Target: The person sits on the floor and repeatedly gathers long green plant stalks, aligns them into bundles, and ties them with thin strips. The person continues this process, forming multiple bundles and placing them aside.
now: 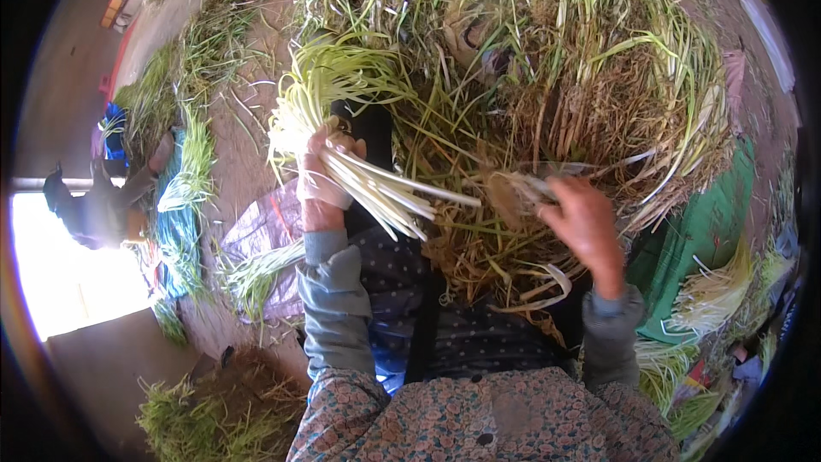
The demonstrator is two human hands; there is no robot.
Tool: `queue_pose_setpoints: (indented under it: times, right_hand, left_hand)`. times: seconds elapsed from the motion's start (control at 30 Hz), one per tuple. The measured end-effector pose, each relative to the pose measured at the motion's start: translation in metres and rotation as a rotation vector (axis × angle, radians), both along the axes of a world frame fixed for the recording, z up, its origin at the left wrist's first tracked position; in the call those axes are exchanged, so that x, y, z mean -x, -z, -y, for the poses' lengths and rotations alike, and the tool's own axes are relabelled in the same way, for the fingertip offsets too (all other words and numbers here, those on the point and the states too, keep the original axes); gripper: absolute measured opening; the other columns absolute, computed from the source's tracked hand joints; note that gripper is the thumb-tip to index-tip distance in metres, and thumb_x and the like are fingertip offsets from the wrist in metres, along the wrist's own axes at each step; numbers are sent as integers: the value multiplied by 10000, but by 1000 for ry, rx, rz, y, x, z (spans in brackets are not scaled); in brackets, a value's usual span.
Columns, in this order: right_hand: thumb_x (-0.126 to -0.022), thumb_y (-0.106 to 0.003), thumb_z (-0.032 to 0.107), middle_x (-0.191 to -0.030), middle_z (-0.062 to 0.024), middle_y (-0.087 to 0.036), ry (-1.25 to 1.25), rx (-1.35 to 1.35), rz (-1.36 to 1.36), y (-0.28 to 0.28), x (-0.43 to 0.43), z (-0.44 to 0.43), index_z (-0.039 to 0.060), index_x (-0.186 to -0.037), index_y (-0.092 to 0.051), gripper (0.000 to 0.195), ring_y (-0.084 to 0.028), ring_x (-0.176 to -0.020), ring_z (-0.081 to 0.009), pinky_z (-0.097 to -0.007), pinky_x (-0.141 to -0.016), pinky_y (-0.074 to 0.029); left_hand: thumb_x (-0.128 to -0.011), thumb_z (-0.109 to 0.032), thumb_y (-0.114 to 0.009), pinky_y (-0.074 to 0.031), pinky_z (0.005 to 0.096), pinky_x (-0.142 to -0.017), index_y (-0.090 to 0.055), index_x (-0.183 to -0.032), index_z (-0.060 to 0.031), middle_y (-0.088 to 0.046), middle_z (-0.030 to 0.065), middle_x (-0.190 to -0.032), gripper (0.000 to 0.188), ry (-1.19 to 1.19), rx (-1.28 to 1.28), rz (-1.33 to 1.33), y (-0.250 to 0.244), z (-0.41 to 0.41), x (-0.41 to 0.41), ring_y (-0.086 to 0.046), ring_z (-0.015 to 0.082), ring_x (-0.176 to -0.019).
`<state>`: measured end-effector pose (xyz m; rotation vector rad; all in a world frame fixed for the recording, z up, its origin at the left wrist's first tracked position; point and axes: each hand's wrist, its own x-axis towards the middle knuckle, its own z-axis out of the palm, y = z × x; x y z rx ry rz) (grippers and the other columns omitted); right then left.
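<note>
My left hand [333, 157] grips a bunch of pale stalks with yellow-green leaves [359, 186], perhaps blanched garlic shoots. Its white stalk ends point to the right, and the leaves fan out above the wrist. A pale band wraps the left hand near the wrist. To the right, my right hand [584, 224] is blurred, its thumb and fingers pinching brown, withered leaf scraps [510, 196]. Both hands hang over a large heap of stalks, dry leaves and roots [564, 96], which reaches my lap.
Trimmed bundles [712, 295] lie by a green sheet [712, 224] on the right. At left, more stalks [263, 276] rest on a pale plastic sheet [256, 224]. Another person [106, 196] is beside bundles [192, 167] on a teal sheet. A leafy pile [211, 417] sits lower left.
</note>
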<state>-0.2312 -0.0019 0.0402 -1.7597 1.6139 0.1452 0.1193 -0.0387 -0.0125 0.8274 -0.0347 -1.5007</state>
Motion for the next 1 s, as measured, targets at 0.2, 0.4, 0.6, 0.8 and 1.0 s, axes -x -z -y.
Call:
queue_pose_setpoints:
  times: [0.2,0.4,0.6,0.8,1.0]
  right_hand:
    - [-849,-535,493,-1157,-199,-551,-97,441,809,37,-63,-16,-44,-1229,-445,664,-559,-1048,-298,-377,-855,-489]
    - [-922,-509,312,-618,-37,-528,-18,-501,964,47,-52,-38,20,-1240,-481,433,-505,-487,-103,-245,-484,-446]
    - [-946,-461,197,-520,-4,-465,-104,19,753,64,-41,-69,25,-1101,-521,238,-416,-376,-90,-258,-353,-389]
    - [-852,-572,237,-583,-126,-541,-372,166,487,54,-75,-93,58,-930,-477,217,-547,-476,-310,-386,-420,-421]
    - [-897,-524,261,-604,-105,-551,-369,238,553,65,-60,-86,89,-994,-515,198,-547,-498,-288,-383,-446,-433]
  left_hand:
    - [-843,-151,-579,-458,346,-651,-521,-978,-23,-445,6,-652,194,76,-39,-22,-4,-14,28,-441,147,-585]
    - [-804,-160,-625,-491,348,-759,-471,-1090,-30,-526,104,-957,350,253,97,-191,-3,-43,52,-542,220,-811]
    - [-774,-202,-656,-477,477,-907,-413,-1237,-37,-548,173,-1173,549,289,-27,-46,-2,-75,75,-598,310,-987]
    - [-768,-205,-663,-445,313,-618,-311,-1358,-41,-554,70,-775,706,387,-48,-72,-5,-94,96,-525,169,-674]
    - [-775,-81,-612,-396,243,-476,-380,-1277,17,-473,15,-582,562,355,163,-56,-90,-70,70,-445,111,-480]
